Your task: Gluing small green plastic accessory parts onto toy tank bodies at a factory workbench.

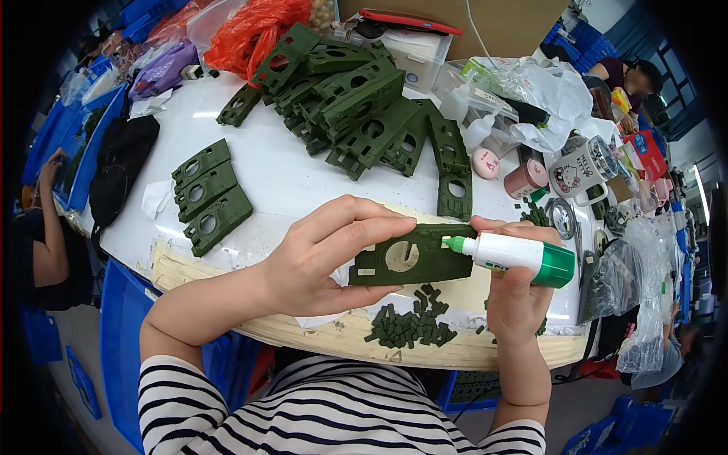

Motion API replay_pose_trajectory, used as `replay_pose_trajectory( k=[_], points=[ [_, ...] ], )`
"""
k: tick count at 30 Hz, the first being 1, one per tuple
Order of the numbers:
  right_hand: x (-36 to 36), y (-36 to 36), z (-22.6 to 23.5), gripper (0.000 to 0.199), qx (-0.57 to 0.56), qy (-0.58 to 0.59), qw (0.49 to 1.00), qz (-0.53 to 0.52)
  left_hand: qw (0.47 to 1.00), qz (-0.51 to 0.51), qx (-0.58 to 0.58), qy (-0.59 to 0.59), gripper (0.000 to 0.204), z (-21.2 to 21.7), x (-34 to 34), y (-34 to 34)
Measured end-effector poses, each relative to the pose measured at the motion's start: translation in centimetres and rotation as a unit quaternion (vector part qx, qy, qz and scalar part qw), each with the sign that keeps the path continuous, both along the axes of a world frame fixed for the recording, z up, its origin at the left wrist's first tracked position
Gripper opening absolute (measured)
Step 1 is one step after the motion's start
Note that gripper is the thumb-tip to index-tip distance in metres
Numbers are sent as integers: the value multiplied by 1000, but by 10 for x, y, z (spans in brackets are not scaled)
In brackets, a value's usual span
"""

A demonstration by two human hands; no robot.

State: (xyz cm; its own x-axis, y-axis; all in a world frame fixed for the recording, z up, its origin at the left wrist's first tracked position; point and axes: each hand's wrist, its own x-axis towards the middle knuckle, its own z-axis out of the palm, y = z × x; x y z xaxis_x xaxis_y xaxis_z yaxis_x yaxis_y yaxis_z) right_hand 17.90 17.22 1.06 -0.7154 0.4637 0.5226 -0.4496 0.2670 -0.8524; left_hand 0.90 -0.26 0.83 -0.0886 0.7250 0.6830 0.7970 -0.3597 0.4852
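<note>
My left hand (315, 246) grips a dark green plastic model hull plate (447, 265) by its left end, thumb below and fingers along the top edge. The plate has a large round hole and small slots. In my right hand (519, 303) is a white glue bottle (508, 249) with a green base, lying sideways. Its green nozzle points left and sits over the plate's upper right part; whether it touches cannot be made out. Fingertips of my right hand reach the plate's right end. Below the plate lies a heap of small dark green pieces (409, 324).
A large pile of similar hull plates (356, 98) fills the table's far middle. Three more plates (208, 193) lie at the left. On the right stand a lidded mug (576, 174), a pink jar (525, 180) and plastic bags (550, 91). Blue crates (121, 334) flank the table; other people sit nearby.
</note>
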Motion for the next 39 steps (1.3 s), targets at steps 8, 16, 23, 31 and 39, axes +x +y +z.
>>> replay_pose_trajectory(
  k=[8,16,23,31,39],
  points=[
    [0,-1,-1,43,4,-3,1000,-8,1000,3,0,-2,62,-1,1,1],
    [0,0,-2,43,10,-1,1000,-9,1000,4,2,-3,60,-1,0,1],
    [0,1,-2,40,24,-1,1000,-8,1000,5,2,-6,61,-1,1,1],
    [0,1,-2,41,22,-2,1000,-9,1000,7,4,-7,61,-1,1,1],
    [-1,-1,1,47,-21,-5,1000,-6,1000,5,3,-21,61,-1,1,1]
  ],
)
